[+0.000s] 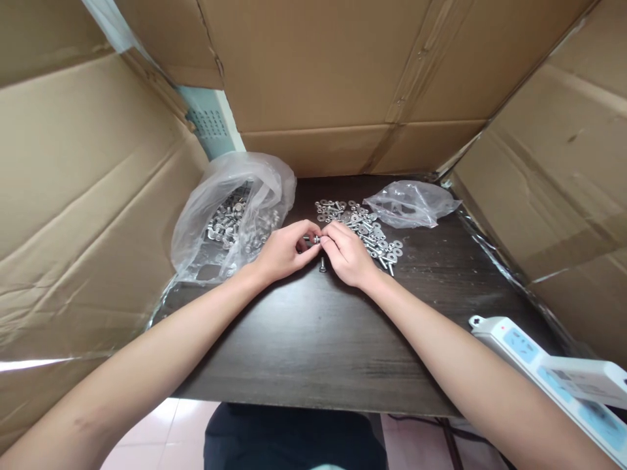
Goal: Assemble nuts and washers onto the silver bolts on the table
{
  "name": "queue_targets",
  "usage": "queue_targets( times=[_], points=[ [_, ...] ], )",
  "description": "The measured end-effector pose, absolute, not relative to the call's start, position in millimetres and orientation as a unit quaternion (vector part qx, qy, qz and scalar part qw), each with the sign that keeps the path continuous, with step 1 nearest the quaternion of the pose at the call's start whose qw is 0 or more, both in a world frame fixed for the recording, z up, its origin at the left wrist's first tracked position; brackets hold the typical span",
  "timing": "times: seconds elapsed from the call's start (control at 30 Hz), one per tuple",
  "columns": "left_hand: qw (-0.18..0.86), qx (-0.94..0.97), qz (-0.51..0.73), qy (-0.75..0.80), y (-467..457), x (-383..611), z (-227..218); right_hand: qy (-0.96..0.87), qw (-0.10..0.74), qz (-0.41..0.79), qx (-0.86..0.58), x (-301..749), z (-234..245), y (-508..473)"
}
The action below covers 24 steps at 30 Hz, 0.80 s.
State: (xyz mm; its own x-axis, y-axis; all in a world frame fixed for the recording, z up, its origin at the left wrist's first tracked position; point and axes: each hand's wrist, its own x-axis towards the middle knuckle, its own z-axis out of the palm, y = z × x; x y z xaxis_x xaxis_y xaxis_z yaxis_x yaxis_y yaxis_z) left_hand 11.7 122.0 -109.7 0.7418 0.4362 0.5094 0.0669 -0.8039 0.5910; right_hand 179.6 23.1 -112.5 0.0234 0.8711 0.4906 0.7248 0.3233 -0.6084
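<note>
My left hand [284, 251] and my right hand [349, 254] meet over the dark wooden table [313, 346], fingertips pinched together on a small metal bolt [313, 239] held between them. Another bolt [322, 264] stands on the table just below my hands. A loose pile of silver bolts and washers [362, 225] lies just beyond my right hand. Left of my left hand, an open clear plastic bag [232, 212] holds several assembled bolts.
A crumpled clear plastic bag [411, 203] lies at the back right. Cardboard walls [83, 196] enclose the table on the left, back and right. A white power strip [553, 372] rests at the right front corner.
</note>
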Motion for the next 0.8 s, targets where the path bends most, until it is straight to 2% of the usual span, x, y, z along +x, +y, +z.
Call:
queue_targets(
  times=[0.8],
  points=[
    [0.283, 0.891, 0.322, 0.147, 121.0, 11.7, -109.7, -0.684, 0.43, 0.104, -0.58, 179.1, -110.8, 21.0]
  ],
)
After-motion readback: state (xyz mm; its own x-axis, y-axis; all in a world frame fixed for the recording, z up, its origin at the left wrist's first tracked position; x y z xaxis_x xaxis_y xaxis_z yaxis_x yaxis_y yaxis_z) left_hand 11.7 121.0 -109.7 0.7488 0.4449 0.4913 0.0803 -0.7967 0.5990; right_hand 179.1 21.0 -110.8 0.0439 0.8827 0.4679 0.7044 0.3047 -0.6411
